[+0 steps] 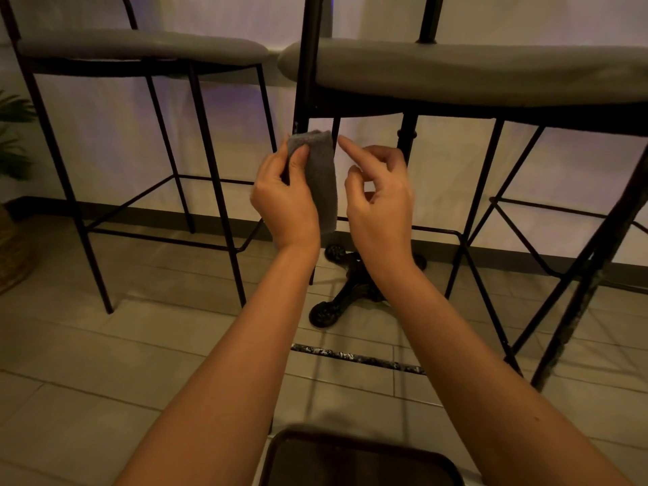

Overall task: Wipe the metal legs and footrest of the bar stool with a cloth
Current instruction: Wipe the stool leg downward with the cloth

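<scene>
Stool (456, 82) with black metal legs stands ahead; against its front-left leg (302, 100) hangs the grey cloth (321, 177), pinched by the left hand (284, 201). Right hand (380, 201) hovers beside, fingers (350, 145) loosely apart, empty.

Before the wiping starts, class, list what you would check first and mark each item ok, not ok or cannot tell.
1. Cloth in hand: ok, left hand pinches it.
2. Right hand free: ok, holds nothing.
3. Cloth on the stool leg: cannot tell, it hangs in front of it.
4. Footrest within sight: ok, mottled bar low ahead.
5. Cloth damp: cannot tell.
</scene>
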`<control>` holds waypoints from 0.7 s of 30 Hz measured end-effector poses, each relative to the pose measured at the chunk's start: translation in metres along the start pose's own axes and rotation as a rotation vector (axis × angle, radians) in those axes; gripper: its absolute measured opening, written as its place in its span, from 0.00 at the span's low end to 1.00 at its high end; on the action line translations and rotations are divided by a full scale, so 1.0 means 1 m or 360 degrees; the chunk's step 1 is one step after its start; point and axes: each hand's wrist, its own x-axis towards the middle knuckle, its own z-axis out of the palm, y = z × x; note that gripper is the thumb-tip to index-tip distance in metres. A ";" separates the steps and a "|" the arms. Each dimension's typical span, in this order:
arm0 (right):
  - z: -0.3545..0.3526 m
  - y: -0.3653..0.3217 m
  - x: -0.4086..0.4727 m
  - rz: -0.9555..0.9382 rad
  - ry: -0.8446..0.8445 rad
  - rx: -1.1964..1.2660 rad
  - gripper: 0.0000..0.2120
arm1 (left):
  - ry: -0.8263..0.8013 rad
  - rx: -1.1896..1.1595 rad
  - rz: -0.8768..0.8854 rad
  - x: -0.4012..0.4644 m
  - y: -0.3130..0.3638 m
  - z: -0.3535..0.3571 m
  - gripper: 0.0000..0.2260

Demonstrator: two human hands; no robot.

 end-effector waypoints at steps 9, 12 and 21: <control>0.001 -0.001 -0.009 0.0035 -0.0053 0.0012 0.17 | -0.0040 0.0043 -0.0002 0.006 0.008 0.001 0.11; 0.000 -0.003 -0.007 -0.0006 -0.0038 -0.0011 0.17 | -0.0065 0.0013 0.0003 0.024 0.023 0.011 0.11; -0.001 0.004 -0.018 0.0042 -0.0045 -0.0005 0.17 | -0.0064 -0.0001 -0.0031 0.013 0.006 0.005 0.09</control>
